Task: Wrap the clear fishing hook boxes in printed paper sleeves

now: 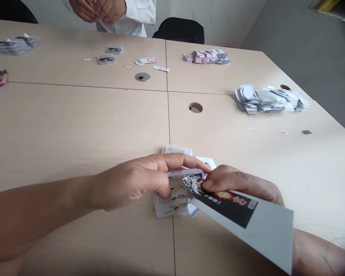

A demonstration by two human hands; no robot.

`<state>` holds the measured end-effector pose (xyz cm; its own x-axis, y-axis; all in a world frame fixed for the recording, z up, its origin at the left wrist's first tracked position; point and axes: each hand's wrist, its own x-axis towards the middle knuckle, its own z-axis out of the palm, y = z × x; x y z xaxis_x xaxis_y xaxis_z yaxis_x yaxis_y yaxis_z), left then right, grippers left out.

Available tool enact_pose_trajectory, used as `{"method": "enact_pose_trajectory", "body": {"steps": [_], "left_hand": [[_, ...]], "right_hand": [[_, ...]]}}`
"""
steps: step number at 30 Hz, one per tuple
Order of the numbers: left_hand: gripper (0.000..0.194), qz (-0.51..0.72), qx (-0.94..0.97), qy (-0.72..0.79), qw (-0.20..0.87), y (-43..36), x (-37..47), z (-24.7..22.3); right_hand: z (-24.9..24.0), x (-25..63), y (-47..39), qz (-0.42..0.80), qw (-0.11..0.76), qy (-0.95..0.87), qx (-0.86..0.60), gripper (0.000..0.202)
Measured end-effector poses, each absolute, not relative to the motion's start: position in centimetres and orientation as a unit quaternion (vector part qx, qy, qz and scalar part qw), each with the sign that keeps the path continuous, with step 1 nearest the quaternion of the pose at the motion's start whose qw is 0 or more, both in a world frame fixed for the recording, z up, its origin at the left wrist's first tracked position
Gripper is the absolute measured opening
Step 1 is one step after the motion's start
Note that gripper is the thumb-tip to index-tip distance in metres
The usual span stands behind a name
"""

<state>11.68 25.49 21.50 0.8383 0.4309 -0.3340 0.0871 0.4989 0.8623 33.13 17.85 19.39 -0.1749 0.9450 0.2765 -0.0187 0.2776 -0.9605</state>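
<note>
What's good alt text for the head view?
Left hand holds a clear case of hooked pieces; right hand holds a white card with a black printed label, partly hiding it. Beyond: paper piles on the table, a co-worker behind it.

The bench is lit by soft, fairly even light, and its surface is washed paler toward the right. The near edge is dimmed by diffuse shadow. The right-hand wall is rendered in dull grey. The upper right corner is darkened and blurred, the outer edges are stretched, and small print on the card is softened.
</note>
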Motion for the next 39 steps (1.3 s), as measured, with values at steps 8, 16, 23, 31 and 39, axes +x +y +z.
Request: {"method": "enact_pose_trajectory", "body": {"steps": [8, 16, 23, 31, 39], "left_hand": [[0.053, 0.121, 0.452, 0.235, 0.852, 25.8, 11.6, 21.0], [0.051, 0.135, 0.412, 0.216, 0.875, 25.6, 11.5, 21.0], [0.052, 0.122, 0.468, 0.188, 0.855, 25.3, 10.8, 20.5], [0.045, 0.118, 0.489, 0.195, 0.842, 25.2, 10.8, 20.9], [0.037, 0.130, 0.486, 0.212, 0.838, 24.8, 10.9, 21.1]], "right_hand": [[19.5, 33.1, 17.9, 0.453, 0.530, -0.612, -0.374, 0.025], [20.4, 33.3, 18.1, 0.351, 0.504, -0.711, -0.342, 0.022], [21.1, 33.4, 18.3, 0.290, 0.473, -0.765, -0.328, 0.036], [21.3, 33.4, 18.1, 0.282, 0.458, -0.773, -0.337, 0.036], [21.1, 33.6, 18.0, 0.278, 0.447, -0.778, -0.344, 0.041]]}}
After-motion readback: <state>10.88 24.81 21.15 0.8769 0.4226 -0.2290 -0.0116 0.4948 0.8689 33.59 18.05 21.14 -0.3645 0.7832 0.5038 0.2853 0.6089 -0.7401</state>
